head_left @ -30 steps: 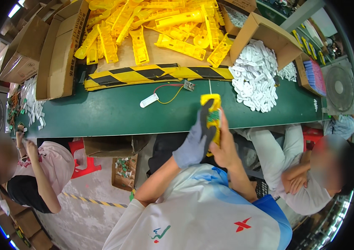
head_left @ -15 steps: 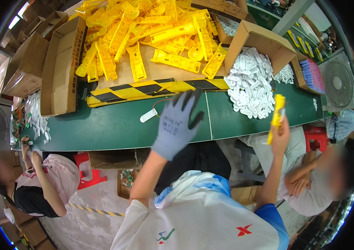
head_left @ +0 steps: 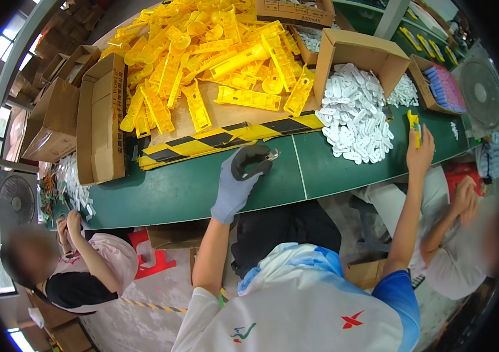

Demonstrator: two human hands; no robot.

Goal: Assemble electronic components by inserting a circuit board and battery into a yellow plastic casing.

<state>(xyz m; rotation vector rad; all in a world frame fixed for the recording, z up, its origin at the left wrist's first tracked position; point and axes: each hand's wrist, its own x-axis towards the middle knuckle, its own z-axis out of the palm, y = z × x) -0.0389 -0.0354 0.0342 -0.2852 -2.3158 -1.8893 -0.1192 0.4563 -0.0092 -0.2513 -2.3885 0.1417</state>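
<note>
My left hand (head_left: pixel 239 179), in a grey glove with dark fingertips, is closed above the green bench near its front edge. A small pale piece with a red bit (head_left: pixel 272 155) sticks out at its fingertips; the fingers hide the rest. Far to the right, my bare right hand (head_left: pixel 420 151) reaches over the bench with its fingers closed on a narrow yellow plastic housing (head_left: pixel 414 125). That housing points away from me, beside the pile of white plastic parts (head_left: pixel 352 117).
Yellow housings (head_left: pixel 202 58) heap behind a black-and-yellow striped edge (head_left: pixel 214 141). An open carton (head_left: pixel 101 123) stands left and another carton (head_left: pixel 373 50) lies behind the white pile. A tray of pink-and-blue pieces (head_left: pixel 444 88) sits right. Co-workers sit on both sides.
The white piece with a red wire has gone from its spot on the bench, and my left hand has closed. My right hand has carried the yellow housing farther right and forward.
</note>
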